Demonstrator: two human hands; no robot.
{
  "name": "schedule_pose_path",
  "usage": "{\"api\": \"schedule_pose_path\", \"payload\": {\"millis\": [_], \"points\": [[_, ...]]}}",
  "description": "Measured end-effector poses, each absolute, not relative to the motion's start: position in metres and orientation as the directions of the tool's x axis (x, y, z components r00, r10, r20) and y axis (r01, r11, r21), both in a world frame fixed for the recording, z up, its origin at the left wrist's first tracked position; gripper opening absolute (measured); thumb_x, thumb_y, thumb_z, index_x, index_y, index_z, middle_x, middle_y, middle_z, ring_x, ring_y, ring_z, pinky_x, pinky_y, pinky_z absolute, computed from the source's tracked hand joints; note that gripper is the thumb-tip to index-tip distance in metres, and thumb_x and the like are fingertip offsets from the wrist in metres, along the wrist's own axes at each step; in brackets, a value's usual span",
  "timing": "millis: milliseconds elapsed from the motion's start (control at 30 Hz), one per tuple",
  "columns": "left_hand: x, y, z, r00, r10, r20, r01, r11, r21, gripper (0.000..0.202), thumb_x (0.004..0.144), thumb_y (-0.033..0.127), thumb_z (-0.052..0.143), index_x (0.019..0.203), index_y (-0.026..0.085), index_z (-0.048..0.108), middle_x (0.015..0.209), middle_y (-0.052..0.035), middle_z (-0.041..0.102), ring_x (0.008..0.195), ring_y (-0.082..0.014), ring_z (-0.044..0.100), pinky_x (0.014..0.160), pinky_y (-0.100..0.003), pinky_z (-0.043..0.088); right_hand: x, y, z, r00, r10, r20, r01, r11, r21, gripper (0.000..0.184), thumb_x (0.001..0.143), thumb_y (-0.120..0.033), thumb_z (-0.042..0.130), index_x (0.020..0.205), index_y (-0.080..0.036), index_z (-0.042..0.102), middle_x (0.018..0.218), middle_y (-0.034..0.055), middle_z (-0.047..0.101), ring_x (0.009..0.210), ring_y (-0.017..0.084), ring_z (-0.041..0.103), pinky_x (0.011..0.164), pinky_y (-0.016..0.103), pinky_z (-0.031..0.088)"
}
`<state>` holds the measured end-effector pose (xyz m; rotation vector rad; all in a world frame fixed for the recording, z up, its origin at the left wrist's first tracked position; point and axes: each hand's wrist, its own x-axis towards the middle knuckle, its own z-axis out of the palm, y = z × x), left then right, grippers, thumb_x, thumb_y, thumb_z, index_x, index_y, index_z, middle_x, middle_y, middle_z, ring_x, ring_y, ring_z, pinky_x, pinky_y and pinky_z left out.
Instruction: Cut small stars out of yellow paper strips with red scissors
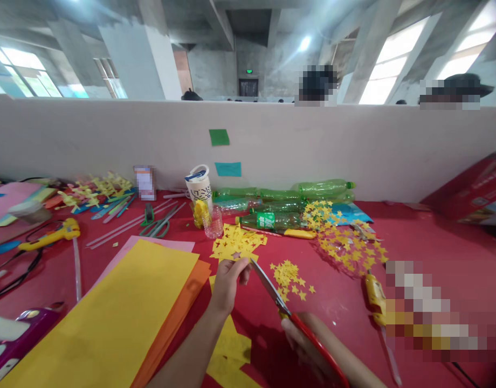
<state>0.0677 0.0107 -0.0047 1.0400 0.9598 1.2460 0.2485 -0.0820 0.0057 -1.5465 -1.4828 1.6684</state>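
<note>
My left hand (228, 283) is closed in a pinch over the middle of the red table, with a small bit of yellow paper just showing at the fingertips. My right hand (302, 337) grips red-handled scissors (274, 293), whose tips reach up to the left fingertips. Right of the blades lies a heap of small yellow paper stars (287, 274). Just beyond my left hand are yellow paper scraps (238, 240) with star-shaped holes. Below my left forearm lies a cut yellow sheet (232, 350). Part of the right hand is hidden behind the scissor handle.
Yellow paper (126, 302) over orange sheets lies at left. Green plastic bottles (324, 188), a cup (201, 188) and a utility knife (300, 234) lie toward the white partition (110, 134). Yellow glue guns (49, 237) rest on both sides. More stars (349, 245) spread at right.
</note>
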Motion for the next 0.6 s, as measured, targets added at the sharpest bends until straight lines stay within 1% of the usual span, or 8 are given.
{"api": "schedule_pose_path", "payload": {"millis": [67, 133, 233, 367, 467, 533, 567, 600], "points": [[0.066, 0.012, -0.006, 0.060, 0.998, -0.005, -0.259, 0.020, 0.966, 0.035, 0.078, 0.031, 0.059, 0.047, 0.016, 0.053, 0.044, 0.0028, 0.047, 0.045, -0.0089, 0.041, 0.048, -0.022, 0.033, 0.248, -0.082, 0.006, -0.293, 0.854, -0.430, 0.341, -0.327, -0.881, 0.054, 0.079, -0.070, 0.043, 0.057, -0.020, 0.042, 0.039, -0.0068, 0.042, 0.031, 0.005, 0.033, 0.033, 0.017, 0.022], [0.067, 0.011, -0.007, 0.042, 0.999, -0.008, -0.236, 0.017, 0.972, 0.032, 0.077, 0.032, 0.059, 0.050, 0.016, 0.054, 0.045, 0.0035, 0.046, 0.046, -0.0093, 0.041, 0.049, -0.022, 0.033, 0.247, -0.083, 0.005, -0.290, 0.858, -0.425, 0.325, -0.329, -0.886, 0.055, 0.078, -0.071, 0.042, 0.058, -0.020, 0.043, 0.039, -0.0072, 0.042, 0.029, 0.005, 0.031, 0.032, 0.017, 0.021], [0.071, 0.006, -0.006, 0.027, 1.000, -0.005, -0.151, 0.009, 0.989, 0.029, 0.079, 0.035, 0.058, 0.058, 0.017, 0.058, 0.048, 0.0036, 0.047, 0.048, -0.0101, 0.043, 0.051, -0.023, 0.035, 0.246, -0.085, 0.001, -0.280, 0.864, -0.419, 0.283, -0.343, -0.896, 0.057, 0.077, -0.073, 0.042, 0.059, -0.020, 0.044, 0.038, -0.0078, 0.041, 0.028, 0.004, 0.031, 0.032, 0.016, 0.024], [0.078, -0.002, -0.001, 0.028, 0.999, 0.028, -0.099, -0.025, 0.995, 0.033, 0.082, 0.040, 0.055, 0.058, 0.017, 0.056, 0.050, 0.0031, 0.047, 0.050, -0.0104, 0.043, 0.053, -0.023, 0.037, 0.244, -0.088, -0.004, -0.280, 0.876, -0.393, 0.209, -0.344, -0.915, 0.057, 0.078, -0.074, 0.040, 0.061, -0.020, 0.043, 0.037, -0.0100, 0.037, 0.026, 0.003, 0.027, 0.031, 0.017, 0.024], [0.080, -0.004, 0.001, 0.028, 0.999, 0.036, -0.074, -0.034, 0.997, 0.037, 0.082, 0.042, 0.054, 0.054, 0.018, 0.052, 0.050, 0.0023, 0.047, 0.050, -0.0109, 0.043, 0.053, -0.023, 0.038, 0.243, -0.090, -0.006, -0.297, 0.878, -0.377, 0.186, -0.334, -0.924, 0.059, 0.076, -0.076, 0.039, 0.062, -0.018, 0.045, 0.040, -0.0085, 0.041, 0.028, 0.004, 0.031, 0.032, 0.017, 0.023], [0.081, -0.005, 0.001, 0.042, 0.999, 0.012, -0.057, -0.010, 0.998, 0.040, 0.081, 0.044, 0.054, 0.052, 0.018, 0.051, 0.050, 0.0019, 0.047, 0.050, -0.0113, 0.044, 0.054, -0.023, 0.039, 0.244, -0.090, -0.005, -0.318, 0.874, -0.368, 0.183, -0.324, -0.928, 0.061, 0.076, -0.077, 0.038, 0.063, -0.017, 0.046, 0.040, -0.0077, 0.043, 0.030, 0.004, 0.035, 0.033, 0.017, 0.022], [0.081, -0.006, 0.000, 0.044, 0.999, -0.002, -0.052, 0.004, 0.999, 0.041, 0.081, 0.045, 0.054, 0.051, 0.018, 0.051, 0.050, 0.0019, 0.047, 0.050, -0.0114, 0.045, 0.054, -0.023, 0.039, 0.245, -0.090, -0.004, -0.329, 0.868, -0.371, 0.182, -0.328, -0.927, 0.061, 0.077, -0.076, 0.038, 0.063, -0.017, 0.047, 0.040, -0.0076, 0.043, 0.030, 0.005, 0.037, 0.033, 0.017, 0.023], [0.081, -0.006, 0.000, 0.046, 0.999, -0.011, -0.051, 0.013, 0.999, 0.041, 0.080, 0.046, 0.055, 0.050, 0.018, 0.050, 0.049, 0.0019, 0.047, 0.050, -0.0114, 0.045, 0.054, -0.023, 0.039, 0.246, -0.090, -0.003, -0.336, 0.862, -0.380, 0.183, -0.337, -0.924, 0.061, 0.079, -0.073, 0.039, 0.063, -0.016, 0.049, 0.041, -0.0069, 0.045, 0.031, 0.005, 0.039, 0.035, 0.017, 0.026]]}}
